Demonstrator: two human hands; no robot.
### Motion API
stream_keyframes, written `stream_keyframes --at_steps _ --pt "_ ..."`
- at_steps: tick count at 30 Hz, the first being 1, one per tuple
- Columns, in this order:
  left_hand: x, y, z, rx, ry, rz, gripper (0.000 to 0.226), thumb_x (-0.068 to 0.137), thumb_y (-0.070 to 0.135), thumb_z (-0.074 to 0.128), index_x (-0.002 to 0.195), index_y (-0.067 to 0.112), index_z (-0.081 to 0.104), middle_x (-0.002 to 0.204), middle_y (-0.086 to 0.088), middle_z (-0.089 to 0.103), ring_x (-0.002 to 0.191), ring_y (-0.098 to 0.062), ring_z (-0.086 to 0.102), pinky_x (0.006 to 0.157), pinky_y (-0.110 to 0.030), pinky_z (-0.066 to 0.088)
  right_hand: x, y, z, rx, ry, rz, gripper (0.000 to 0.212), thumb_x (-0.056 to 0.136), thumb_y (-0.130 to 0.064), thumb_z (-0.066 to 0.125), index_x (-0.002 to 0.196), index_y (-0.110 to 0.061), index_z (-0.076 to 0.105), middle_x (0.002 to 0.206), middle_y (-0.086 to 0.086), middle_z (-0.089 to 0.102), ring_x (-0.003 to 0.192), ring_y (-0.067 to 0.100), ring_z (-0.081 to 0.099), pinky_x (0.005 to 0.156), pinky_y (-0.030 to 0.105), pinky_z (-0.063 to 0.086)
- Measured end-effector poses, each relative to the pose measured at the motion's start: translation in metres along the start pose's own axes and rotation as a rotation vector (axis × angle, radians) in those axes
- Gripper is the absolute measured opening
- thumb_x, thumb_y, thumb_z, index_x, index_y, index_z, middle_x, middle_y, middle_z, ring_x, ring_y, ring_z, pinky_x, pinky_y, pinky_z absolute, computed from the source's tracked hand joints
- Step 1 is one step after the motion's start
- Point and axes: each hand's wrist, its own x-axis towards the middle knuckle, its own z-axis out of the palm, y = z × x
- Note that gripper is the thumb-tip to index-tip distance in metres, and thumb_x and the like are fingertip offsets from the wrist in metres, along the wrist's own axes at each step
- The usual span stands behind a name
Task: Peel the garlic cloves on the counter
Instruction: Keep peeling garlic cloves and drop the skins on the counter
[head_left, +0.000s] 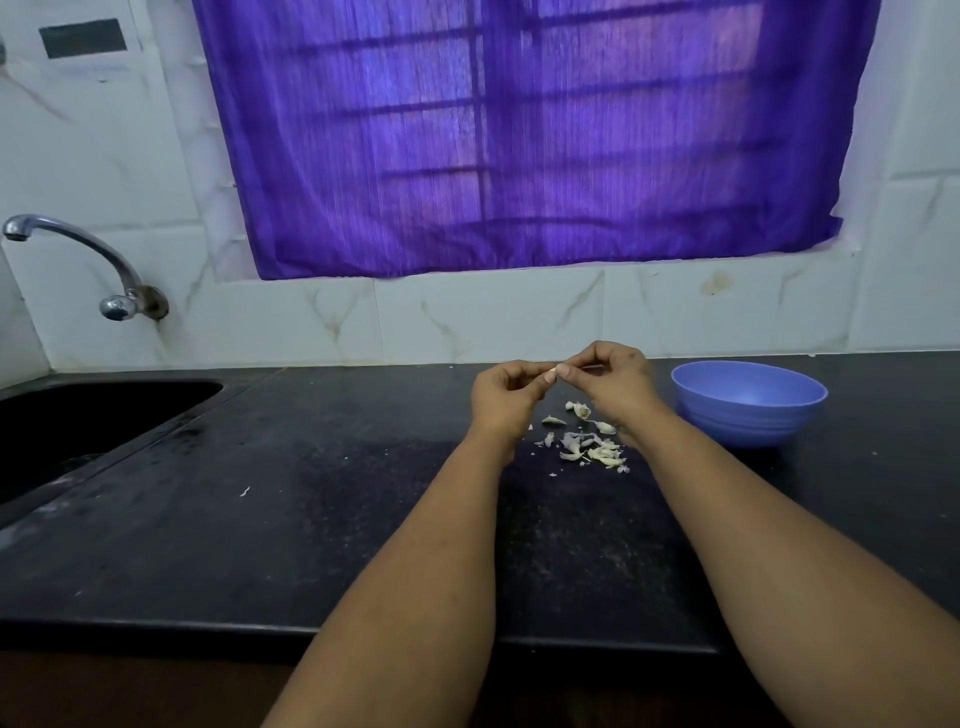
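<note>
Above the black counter (311, 519) my left hand (506, 397) and my right hand (615, 382) meet fingertip to fingertip and pinch a small pale garlic clove (561, 370) between them. The clove is mostly hidden by my fingers. Below the hands lies a heap of garlic skins and cloves (592, 441) on the counter; I cannot tell peeled pieces from skins. A blue bowl (748, 410) stands just right of my right hand, and what its inside holds is not visible.
A dark sink (78, 421) is set into the counter at the left, with a chrome tap (104, 270) on the tiled wall above it. A purple curtain (519, 135) covers the window behind. A scrap of skin (244, 491) lies mid-counter.
</note>
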Motion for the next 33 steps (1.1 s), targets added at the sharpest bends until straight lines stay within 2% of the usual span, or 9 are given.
stream_keyframes --at_steps 5,13,16,18,20,23,25,29,33 --pt "0.001 0.000 0.000 0.009 0.011 0.016 0.009 0.084 0.006 0.072 0.093 0.006 0.073 0.082 0.001 0.071 0.067 0.005 0.063 0.063 -0.011 0.047 0.001 0.001 0.002 0.008 0.014 0.010 0.017 0.079 -0.014 0.078 0.070 -0.020 0.066 0.086 0.006 0.072 0.091 0.027 0.068 0.086 0.048 0.056" --pt "0.000 0.003 0.002 -0.041 0.048 0.025 0.016 0.085 0.008 0.072 0.100 0.001 0.071 0.083 -0.001 0.070 0.066 0.006 0.061 0.063 -0.010 0.046 -0.001 -0.002 0.008 0.035 0.075 -0.044 0.018 0.080 -0.013 0.077 0.071 -0.023 0.065 0.081 0.000 0.072 0.086 0.021 0.069 0.085 0.043 0.057" --pt "0.000 0.004 0.002 -0.068 0.063 0.021 0.017 0.083 0.008 0.074 0.098 0.001 0.071 0.086 -0.003 0.071 0.073 0.000 0.064 0.067 -0.012 0.049 -0.001 -0.002 0.010 -0.006 0.113 -0.105 0.017 0.081 -0.016 0.076 0.072 -0.024 0.065 0.080 -0.004 0.071 0.083 0.017 0.069 0.082 0.039 0.058" --pt "0.000 0.004 0.003 -0.078 0.068 0.023 0.018 0.082 0.007 0.075 0.098 0.000 0.071 0.087 -0.006 0.071 0.076 -0.003 0.065 0.068 -0.013 0.050 0.000 -0.002 0.011 0.014 0.102 -0.094 0.015 0.082 -0.017 0.075 0.073 -0.024 0.065 0.080 -0.004 0.071 0.084 0.018 0.069 0.083 0.040 0.057" --pt "-0.001 0.005 0.004 -0.088 0.067 0.016 0.019 0.083 0.006 0.074 0.099 -0.002 0.070 0.083 -0.005 0.070 0.069 0.002 0.064 0.063 -0.011 0.048 0.001 -0.001 0.013 0.022 0.062 -0.063 0.014 0.086 -0.017 0.071 0.075 -0.024 0.064 0.081 -0.003 0.071 0.087 0.021 0.068 0.086 0.041 0.056" --pt "-0.002 0.006 0.003 -0.106 0.043 -0.041 0.019 0.086 0.011 0.071 0.102 0.001 0.069 0.086 -0.007 0.071 0.066 0.000 0.063 0.062 -0.015 0.047 0.002 0.000 0.015 -0.067 0.019 -0.078 0.014 0.092 -0.018 0.063 0.079 -0.024 0.059 0.083 -0.003 0.067 0.081 0.016 0.064 0.078 0.037 0.054" --pt "-0.002 0.006 0.003 -0.143 0.027 -0.098 0.019 0.088 0.016 0.069 0.102 0.003 0.069 0.094 -0.009 0.073 0.069 -0.004 0.064 0.064 -0.018 0.048 0.001 -0.002 0.014 -0.165 0.000 -0.113 0.011 0.095 -0.018 0.058 0.083 -0.019 0.057 0.088 -0.003 0.064 0.077 0.011 0.058 0.072 0.029 0.045" --pt "-0.001 0.006 0.001 -0.194 0.049 -0.131 0.018 0.088 0.008 0.068 0.106 0.008 0.067 0.086 -0.002 0.070 0.071 -0.008 0.062 0.065 -0.018 0.047 0.001 -0.003 0.013 -0.355 -0.038 -0.174 0.008 0.097 -0.020 0.055 0.093 -0.014 0.058 0.103 -0.001 0.050 0.083 0.012 0.053 0.076 0.025 0.039" --pt "0.002 0.006 -0.005 -0.299 0.091 -0.165 0.026 0.089 0.004 0.066 0.114 0.007 0.064 0.091 -0.001 0.067 0.075 -0.008 0.060 0.062 -0.015 0.048 -0.002 -0.004 0.015 -0.366 -0.103 -0.188 0.008 0.097 -0.021 0.055 0.091 -0.016 0.056 0.106 -0.001 0.047 0.086 0.013 0.052 0.077 0.026 0.041"
